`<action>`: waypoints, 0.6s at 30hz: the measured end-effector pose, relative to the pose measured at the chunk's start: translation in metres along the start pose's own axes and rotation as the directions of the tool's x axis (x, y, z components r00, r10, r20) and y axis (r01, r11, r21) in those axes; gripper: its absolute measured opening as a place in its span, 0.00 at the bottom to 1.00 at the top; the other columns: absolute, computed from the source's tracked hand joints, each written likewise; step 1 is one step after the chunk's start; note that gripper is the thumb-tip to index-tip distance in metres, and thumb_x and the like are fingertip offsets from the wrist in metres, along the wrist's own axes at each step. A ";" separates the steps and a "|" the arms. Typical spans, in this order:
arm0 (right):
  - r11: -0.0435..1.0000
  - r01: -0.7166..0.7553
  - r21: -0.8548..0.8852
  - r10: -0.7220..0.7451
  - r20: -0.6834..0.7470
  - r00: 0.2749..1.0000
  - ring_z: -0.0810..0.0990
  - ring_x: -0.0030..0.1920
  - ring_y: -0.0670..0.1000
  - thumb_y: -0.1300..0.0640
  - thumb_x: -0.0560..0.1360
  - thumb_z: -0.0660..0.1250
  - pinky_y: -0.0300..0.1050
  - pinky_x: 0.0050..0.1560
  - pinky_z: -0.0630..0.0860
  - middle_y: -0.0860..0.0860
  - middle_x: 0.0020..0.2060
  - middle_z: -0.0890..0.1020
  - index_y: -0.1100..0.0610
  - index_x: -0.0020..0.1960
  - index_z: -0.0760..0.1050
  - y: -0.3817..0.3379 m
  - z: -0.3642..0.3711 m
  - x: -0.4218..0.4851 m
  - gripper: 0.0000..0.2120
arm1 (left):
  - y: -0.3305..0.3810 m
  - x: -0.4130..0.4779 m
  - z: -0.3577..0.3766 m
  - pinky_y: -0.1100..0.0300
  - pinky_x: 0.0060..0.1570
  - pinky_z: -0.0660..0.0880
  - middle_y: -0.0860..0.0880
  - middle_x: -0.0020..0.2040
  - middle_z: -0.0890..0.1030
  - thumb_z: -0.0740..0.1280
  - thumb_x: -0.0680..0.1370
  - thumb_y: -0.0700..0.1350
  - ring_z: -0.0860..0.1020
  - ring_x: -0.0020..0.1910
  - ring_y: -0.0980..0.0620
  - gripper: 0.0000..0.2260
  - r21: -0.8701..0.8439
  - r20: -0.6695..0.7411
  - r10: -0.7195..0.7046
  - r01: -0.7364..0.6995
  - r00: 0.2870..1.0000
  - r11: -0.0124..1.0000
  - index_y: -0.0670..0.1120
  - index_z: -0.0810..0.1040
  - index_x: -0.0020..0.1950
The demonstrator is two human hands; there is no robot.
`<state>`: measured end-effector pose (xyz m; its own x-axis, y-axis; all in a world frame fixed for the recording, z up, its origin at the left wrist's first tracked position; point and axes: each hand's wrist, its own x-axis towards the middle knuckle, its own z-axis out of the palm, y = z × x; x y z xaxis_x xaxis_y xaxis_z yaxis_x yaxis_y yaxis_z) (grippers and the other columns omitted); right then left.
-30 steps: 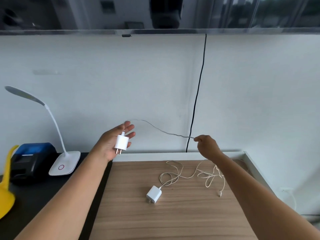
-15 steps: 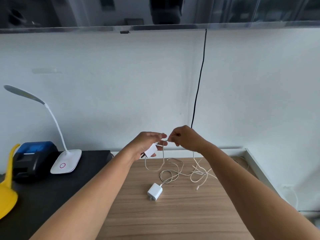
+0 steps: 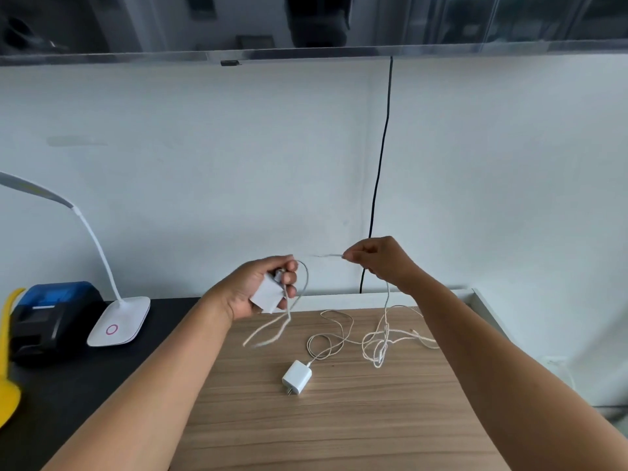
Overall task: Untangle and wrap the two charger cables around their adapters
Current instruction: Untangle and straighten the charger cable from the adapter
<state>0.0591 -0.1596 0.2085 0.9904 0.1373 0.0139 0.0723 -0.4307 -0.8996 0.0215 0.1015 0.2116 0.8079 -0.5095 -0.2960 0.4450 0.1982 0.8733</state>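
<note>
My left hand (image 3: 255, 291) is closed around a white adapter (image 3: 268, 295), held above the wooden table's back left corner. A loop of its white cable (image 3: 272, 329) hangs from that hand and is blurred. My right hand (image 3: 380, 263) pinches the same cable further along, level with the left hand and apart from it. From the right hand the cable drops to a loose tangle (image 3: 382, 341) on the table. A second white adapter (image 3: 297, 377) lies flat on the wooden table (image 3: 339, 430), with its own cable (image 3: 323, 343) curled beside it.
A white desk lamp (image 3: 117, 321) stands on a black surface (image 3: 85, 379) to the left, beside a blue and black device (image 3: 51, 314) and a yellow object (image 3: 6, 362). A black cord (image 3: 379, 185) runs down the white wall behind. A white ledge (image 3: 489, 311) borders the table's right side.
My hands came together from a wide stretch, then parted again. The left hand has closed around the adapter, and a cable loop now hangs below it.
</note>
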 end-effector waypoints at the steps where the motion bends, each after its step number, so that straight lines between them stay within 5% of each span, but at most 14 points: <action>1: 1.000 -0.019 0.003 0.019 -0.030 0.999 0.67 0.22 0.40 0.56 0.73 0.72 0.33 0.24 0.62 0.42 0.22 0.72 0.57 0.45 0.84 0.005 -0.005 0.000 0.05 | 0.003 -0.003 -0.005 0.61 0.27 0.74 0.53 0.29 0.72 0.62 0.78 0.49 0.77 0.30 0.53 0.11 -0.045 -0.025 0.042 -0.043 0.999 0.998 0.50 0.76 0.36; 6: 0.996 -0.089 0.003 0.088 -0.170 0.981 0.69 0.22 0.39 0.55 0.73 0.73 0.28 0.24 0.63 0.38 0.21 0.75 0.56 0.45 0.84 0.038 -0.032 0.002 0.04 | 0.021 -0.022 -0.038 0.65 0.28 0.74 0.55 0.28 0.73 0.65 0.74 0.49 0.78 0.30 0.57 0.08 -0.266 -0.221 0.195 -0.252 0.956 0.931 0.51 0.75 0.35; 11: 0.985 -0.133 -0.108 0.104 -0.239 0.965 0.73 0.32 0.45 0.53 0.71 0.74 0.39 0.37 0.68 0.44 0.30 0.81 0.54 0.43 0.85 0.064 -0.046 0.002 0.05 | 0.038 -0.037 -0.068 0.65 0.30 0.78 0.56 0.35 0.80 0.71 0.70 0.42 0.83 0.36 0.57 0.06 -0.371 -0.446 0.244 -0.426 0.861 0.825 0.49 0.78 0.33; 13: 0.976 -0.152 -0.157 0.114 -0.227 0.967 0.71 0.30 0.45 0.52 0.72 0.73 0.39 0.34 0.67 0.46 0.28 0.79 0.52 0.42 0.85 0.068 -0.047 0.000 0.04 | 0.043 -0.040 -0.078 0.64 0.33 0.79 0.55 0.43 0.85 0.73 0.64 0.41 0.85 0.43 0.55 0.07 -0.358 -0.507 0.274 -0.489 0.817 0.796 0.50 0.78 0.37; 18: 0.938 -0.133 -0.321 0.107 -0.096 0.990 0.74 0.34 0.47 0.53 0.74 0.69 0.41 0.37 0.69 0.45 0.34 0.81 0.50 0.40 0.83 0.061 -0.029 -0.003 0.06 | 0.047 -0.036 -0.069 0.66 0.30 0.76 0.49 0.57 0.84 0.65 0.76 0.44 0.83 0.54 0.49 0.12 -0.210 -0.560 0.325 -0.510 0.762 0.834 0.51 0.73 0.32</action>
<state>0.0638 -0.2118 0.1661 0.9992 0.0038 -0.0408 -0.0261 -0.7087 -0.7050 0.0395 0.1868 0.2370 0.9767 0.1454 -0.1580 0.0397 0.6011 0.7982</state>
